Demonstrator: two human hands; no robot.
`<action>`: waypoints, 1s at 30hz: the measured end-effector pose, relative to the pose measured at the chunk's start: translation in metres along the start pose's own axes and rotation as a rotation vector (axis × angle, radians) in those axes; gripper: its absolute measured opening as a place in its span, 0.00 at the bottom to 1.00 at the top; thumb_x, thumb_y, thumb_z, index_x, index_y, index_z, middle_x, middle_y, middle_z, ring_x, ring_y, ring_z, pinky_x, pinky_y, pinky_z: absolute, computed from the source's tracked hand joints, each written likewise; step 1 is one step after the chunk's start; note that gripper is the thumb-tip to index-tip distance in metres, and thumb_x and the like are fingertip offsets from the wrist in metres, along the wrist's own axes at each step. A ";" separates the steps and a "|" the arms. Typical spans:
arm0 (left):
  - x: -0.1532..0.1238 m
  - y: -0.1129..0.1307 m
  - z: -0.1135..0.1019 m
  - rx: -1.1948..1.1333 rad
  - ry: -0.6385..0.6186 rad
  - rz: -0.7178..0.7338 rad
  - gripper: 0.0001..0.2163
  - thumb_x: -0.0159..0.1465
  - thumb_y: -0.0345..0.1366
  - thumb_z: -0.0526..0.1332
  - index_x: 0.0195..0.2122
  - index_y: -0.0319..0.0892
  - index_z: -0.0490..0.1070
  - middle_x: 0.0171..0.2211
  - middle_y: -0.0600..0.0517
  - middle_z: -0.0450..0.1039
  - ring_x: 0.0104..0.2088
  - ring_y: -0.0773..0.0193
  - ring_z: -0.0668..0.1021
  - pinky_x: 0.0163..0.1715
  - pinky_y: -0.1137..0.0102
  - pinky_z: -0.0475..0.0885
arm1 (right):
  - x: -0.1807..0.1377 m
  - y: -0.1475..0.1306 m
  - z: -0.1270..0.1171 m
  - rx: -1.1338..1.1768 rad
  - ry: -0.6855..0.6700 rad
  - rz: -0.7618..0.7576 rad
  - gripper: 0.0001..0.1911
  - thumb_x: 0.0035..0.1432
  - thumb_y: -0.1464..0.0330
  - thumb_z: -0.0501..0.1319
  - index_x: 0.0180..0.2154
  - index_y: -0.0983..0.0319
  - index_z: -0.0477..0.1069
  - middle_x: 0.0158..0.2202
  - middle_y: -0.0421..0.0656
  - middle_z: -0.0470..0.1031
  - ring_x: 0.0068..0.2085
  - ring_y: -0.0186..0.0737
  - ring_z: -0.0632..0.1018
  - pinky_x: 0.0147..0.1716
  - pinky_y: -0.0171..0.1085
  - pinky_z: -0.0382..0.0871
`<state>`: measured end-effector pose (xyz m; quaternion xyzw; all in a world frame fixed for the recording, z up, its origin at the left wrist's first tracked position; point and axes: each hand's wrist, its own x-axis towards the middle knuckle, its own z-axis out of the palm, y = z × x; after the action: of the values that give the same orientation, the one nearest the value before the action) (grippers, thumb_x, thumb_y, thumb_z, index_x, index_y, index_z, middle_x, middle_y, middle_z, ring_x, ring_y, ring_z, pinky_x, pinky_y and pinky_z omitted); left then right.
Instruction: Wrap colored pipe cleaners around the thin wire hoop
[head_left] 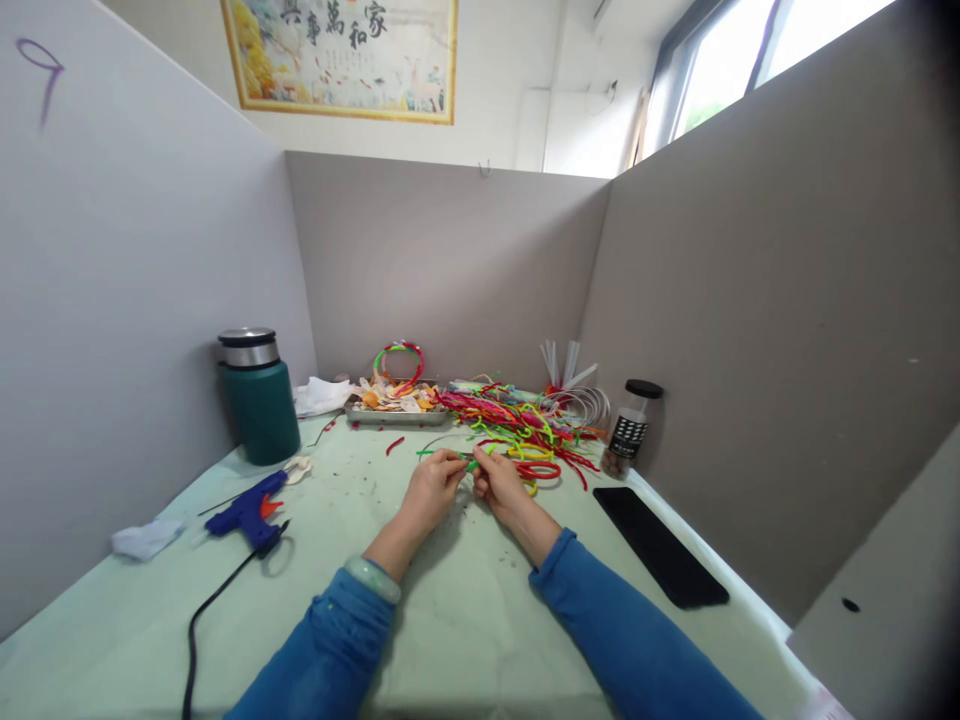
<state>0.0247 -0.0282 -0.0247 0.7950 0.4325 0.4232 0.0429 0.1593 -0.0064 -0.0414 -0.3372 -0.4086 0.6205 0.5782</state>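
Green pipe cleaner (472,466), btwn L hand (435,487) & R hand (499,484), pinched

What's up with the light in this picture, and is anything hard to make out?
Head view: the window glares nearly white, while the right partition looks dim; head view: a soft shadow falls on the left partition beside the teal bottle; head view: the green strip between the left hand and right hand is too small for fine detail.
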 end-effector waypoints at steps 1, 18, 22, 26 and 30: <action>0.000 0.000 0.000 -0.003 -0.008 -0.002 0.10 0.59 0.29 0.55 0.36 0.42 0.77 0.37 0.47 0.74 0.37 0.64 0.75 0.39 0.70 0.70 | 0.000 0.000 0.000 -0.006 -0.001 -0.005 0.21 0.42 0.55 0.66 0.24 0.61 0.58 0.15 0.32 0.64 0.12 0.24 0.60 0.12 0.28 0.54; 0.003 -0.001 -0.007 -0.129 -0.040 -0.265 0.10 0.59 0.32 0.55 0.36 0.41 0.76 0.32 0.51 0.78 0.31 0.66 0.76 0.33 0.74 0.67 | 0.001 0.005 0.001 -0.147 -0.096 -0.094 0.20 0.49 0.52 0.60 0.25 0.63 0.63 0.19 0.35 0.66 0.13 0.24 0.62 0.12 0.27 0.52; 0.004 -0.006 -0.006 -0.117 0.029 -0.289 0.10 0.58 0.32 0.56 0.35 0.40 0.76 0.33 0.50 0.78 0.32 0.65 0.76 0.34 0.74 0.67 | -0.002 0.003 0.003 -0.267 -0.173 -0.120 0.17 0.51 0.55 0.59 0.25 0.63 0.64 0.19 0.35 0.65 0.14 0.24 0.61 0.11 0.27 0.50; 0.003 -0.009 -0.005 -0.054 0.084 -0.253 0.09 0.58 0.31 0.56 0.35 0.40 0.76 0.34 0.49 0.77 0.34 0.65 0.76 0.36 0.73 0.67 | -0.005 0.003 0.005 -0.344 -0.229 -0.151 0.10 0.50 0.62 0.60 0.28 0.63 0.65 0.21 0.34 0.65 0.14 0.24 0.61 0.12 0.27 0.51; 0.002 -0.007 -0.006 -0.020 0.100 -0.233 0.09 0.58 0.31 0.56 0.35 0.40 0.76 0.34 0.48 0.77 0.35 0.64 0.76 0.36 0.72 0.67 | -0.005 0.007 0.006 -0.415 -0.224 -0.174 0.06 0.48 0.66 0.59 0.29 0.62 0.65 0.22 0.34 0.65 0.15 0.25 0.62 0.12 0.28 0.53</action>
<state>0.0165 -0.0239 -0.0225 0.7166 0.5193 0.4590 0.0783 0.1515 -0.0116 -0.0456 -0.3414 -0.6163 0.5046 0.4990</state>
